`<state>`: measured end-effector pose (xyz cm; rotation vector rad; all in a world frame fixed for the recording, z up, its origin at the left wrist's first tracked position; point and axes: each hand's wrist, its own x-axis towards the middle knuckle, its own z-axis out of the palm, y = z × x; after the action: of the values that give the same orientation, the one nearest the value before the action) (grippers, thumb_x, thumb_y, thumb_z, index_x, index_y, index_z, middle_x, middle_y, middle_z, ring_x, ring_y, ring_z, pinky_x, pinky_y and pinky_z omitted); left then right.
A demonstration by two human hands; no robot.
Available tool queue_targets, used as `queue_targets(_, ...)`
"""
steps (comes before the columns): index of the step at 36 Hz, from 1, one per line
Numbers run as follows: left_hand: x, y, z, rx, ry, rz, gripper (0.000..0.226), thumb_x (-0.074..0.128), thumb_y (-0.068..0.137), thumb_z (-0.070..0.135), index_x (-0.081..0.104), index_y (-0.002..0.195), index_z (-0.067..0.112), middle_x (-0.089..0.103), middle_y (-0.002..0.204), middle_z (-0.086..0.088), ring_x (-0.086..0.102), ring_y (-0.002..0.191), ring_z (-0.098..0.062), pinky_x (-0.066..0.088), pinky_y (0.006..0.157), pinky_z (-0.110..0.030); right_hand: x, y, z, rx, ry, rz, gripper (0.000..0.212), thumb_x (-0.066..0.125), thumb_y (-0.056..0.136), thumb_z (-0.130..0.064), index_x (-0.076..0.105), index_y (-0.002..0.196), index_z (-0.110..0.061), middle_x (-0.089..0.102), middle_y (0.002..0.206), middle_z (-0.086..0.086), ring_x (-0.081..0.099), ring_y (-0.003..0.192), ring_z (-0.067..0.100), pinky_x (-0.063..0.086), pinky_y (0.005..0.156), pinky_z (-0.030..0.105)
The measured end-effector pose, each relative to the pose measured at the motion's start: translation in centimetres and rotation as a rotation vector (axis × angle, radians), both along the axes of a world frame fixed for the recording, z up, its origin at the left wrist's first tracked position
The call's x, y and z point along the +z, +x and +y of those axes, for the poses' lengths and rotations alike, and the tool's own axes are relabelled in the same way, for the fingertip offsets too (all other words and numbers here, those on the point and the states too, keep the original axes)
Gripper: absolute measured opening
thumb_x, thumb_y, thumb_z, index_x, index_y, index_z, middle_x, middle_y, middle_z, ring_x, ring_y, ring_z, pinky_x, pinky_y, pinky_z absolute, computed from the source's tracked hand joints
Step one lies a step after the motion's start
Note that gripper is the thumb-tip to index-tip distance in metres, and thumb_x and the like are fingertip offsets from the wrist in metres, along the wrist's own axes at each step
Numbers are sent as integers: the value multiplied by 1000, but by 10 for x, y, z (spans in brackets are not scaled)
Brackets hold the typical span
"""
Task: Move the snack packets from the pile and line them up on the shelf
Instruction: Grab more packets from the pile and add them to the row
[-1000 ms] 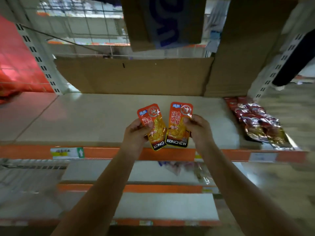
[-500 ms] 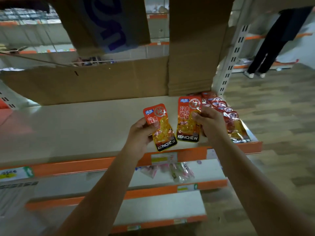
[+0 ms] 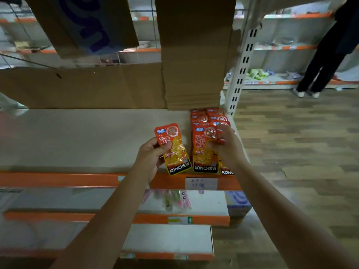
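Your left hand (image 3: 153,154) pinches one snack packet (image 3: 173,149) by its upper left side, holding it above the front edge of the shelf (image 3: 77,136). Your right hand (image 3: 225,146) grips a second packet (image 3: 204,150) near its top, just over the row of packets (image 3: 209,116) that runs from the back of the shelf to its front at the right end. That row looks like the work finished so far; it takes up only the right end. These two packets are not yet set down, and no pile is in view, so you cannot tell how many remain.
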<state>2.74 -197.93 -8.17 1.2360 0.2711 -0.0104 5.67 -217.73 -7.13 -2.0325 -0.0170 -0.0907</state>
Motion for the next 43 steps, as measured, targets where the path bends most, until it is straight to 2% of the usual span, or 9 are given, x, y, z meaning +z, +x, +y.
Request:
queue_targets(3, -2, 2, -2, 12, 10, -2, 17, 58, 85, -1, 64, 95, 12, 68, 91, -7, 65, 82, -22, 52, 83, -40, -3, -2, -2, 54, -149, -12, 57, 63, 86, -5, 37, 137, -16, 50, 82, -13, 49, 72, 1, 36, 52, 6)
queue_targets(7, -4, 2, -5, 20, 23, 3, 16, 60, 84, 0, 64, 95, 11, 68, 91, -7, 65, 83, -23, 52, 84, -41, -5, -4, -4, 96, -388, -22, 58, 64, 87, -18, 39, 140, -21, 53, 126, 5, 53, 110, 23, 45, 84, 28)
queue_targets(11, -3, 4, -9, 12, 32, 10, 16, 61, 84, 2, 65, 97, 10, 68, 92, -8, 65, 86, -24, 52, 85, -41, -3, -7, -5, 113, -427, -7, 53, 62, 89, -24, 43, 139, -23, 40, 139, 4, 40, 127, 25, 41, 103, 40)
queue_targets(19, -1, 10, -22, -22, 10, 23, 16, 61, 84, 0, 64, 96, 10, 69, 94, -9, 66, 86, -24, 53, 85, -41, -4, -8, -8, 127, -472, -41, 50, 63, 88, -25, 49, 136, -19, 43, 137, 5, 37, 129, 26, 36, 108, 42)
queue_targets(22, 0, 11, -25, -41, -9, 25, 18, 61, 83, 0, 64, 98, 9, 70, 92, -8, 67, 83, -23, 54, 81, -40, -4, -8, -12, 106, -474, -102, 42, 65, 87, -24, 58, 128, -16, 48, 129, 5, 40, 124, 25, 37, 103, 33)
queue_targets(26, 4, 10, -32, -86, 17, -3, 18, 62, 83, 1, 64, 99, 11, 70, 91, -6, 68, 80, -19, 56, 73, -32, -3, -7, -21, -33, -503, -217, 33, 62, 88, -23, 63, 120, -16, 51, 126, 6, 40, 121, 27, 35, 97, 32)
queue_targets(29, 7, 9, -45, -112, 51, -5, 19, 63, 84, 2, 62, 101, 11, 70, 95, -6, 68, 82, -19, 57, 69, -30, -5, -7, -30, -143, -566, -141, 41, 58, 88, -22, 54, 129, -17, 45, 135, 9, 34, 125, 28, 30, 102, 37)
queue_targets(37, 1, 12, -69, -117, 431, -50, 23, 68, 84, 10, 59, 104, 15, 66, 99, -2, 65, 93, -22, 55, 84, -40, -10, -9, -39, -154, -433, 80, 51, 60, 86, -16, 46, 135, -16, 39, 137, 11, 38, 126, 29, 39, 100, 39)
queue_targets(43, -1, 11, -69, -100, 823, -157, 34, 70, 82, 27, 62, 112, 13, 58, 104, -2, 57, 90, -14, 44, 78, -25, -9, -12, -36, -144, -328, 53, 46, 59, 90, -17, 46, 134, -13, 39, 135, 9, 44, 120, 26, 40, 90, 29)
